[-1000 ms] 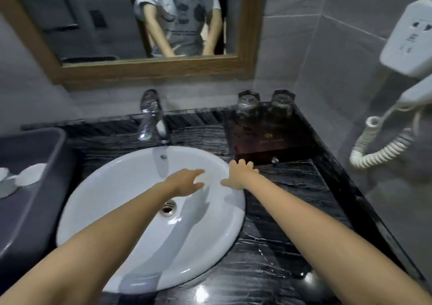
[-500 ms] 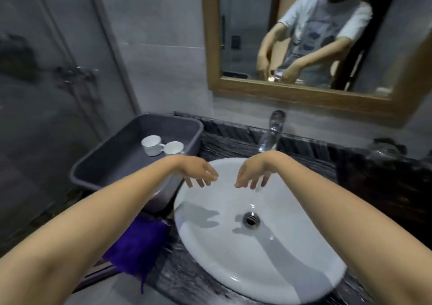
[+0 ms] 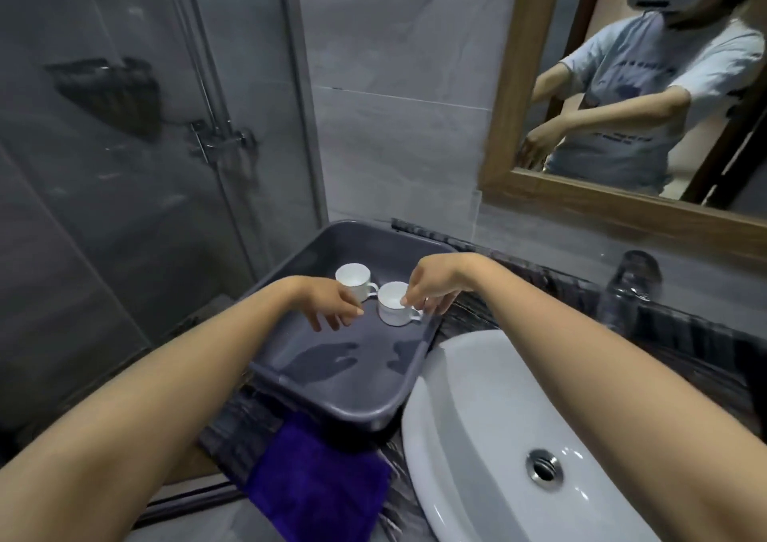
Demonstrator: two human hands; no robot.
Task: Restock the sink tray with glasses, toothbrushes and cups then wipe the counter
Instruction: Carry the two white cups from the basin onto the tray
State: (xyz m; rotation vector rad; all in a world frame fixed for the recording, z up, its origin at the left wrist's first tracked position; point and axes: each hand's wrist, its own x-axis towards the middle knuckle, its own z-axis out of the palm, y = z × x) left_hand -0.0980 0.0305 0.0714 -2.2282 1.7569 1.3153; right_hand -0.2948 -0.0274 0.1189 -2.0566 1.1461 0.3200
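Two white cups stand side by side in a dark grey plastic bin [image 3: 332,392] left of the sink. My right hand [image 3: 431,284] reaches into the bin and pinches the rim of the nearer cup [image 3: 392,307] on its handle side; the cup rests on the bin floor. My left hand [image 3: 328,301] hovers with fingers apart and pointing down, just in front of the farther cup [image 3: 352,278] and its handle, holding nothing. A purple cloth [image 3: 315,479] hangs over the counter's front edge below the bin.
The white basin [image 3: 477,438] with its metal drain lies to the right, the chrome faucet [image 3: 626,288] behind it on the black marbled counter [image 3: 477,313]. A glass shower door [image 3: 124,168] stands close on the left. A wood-framed mirror [image 3: 514,85] hangs above.
My view has swung left from the sink tray to the bin. Both hands moved from over the basin into the bin, and my right hand has closed on the nearer cup.
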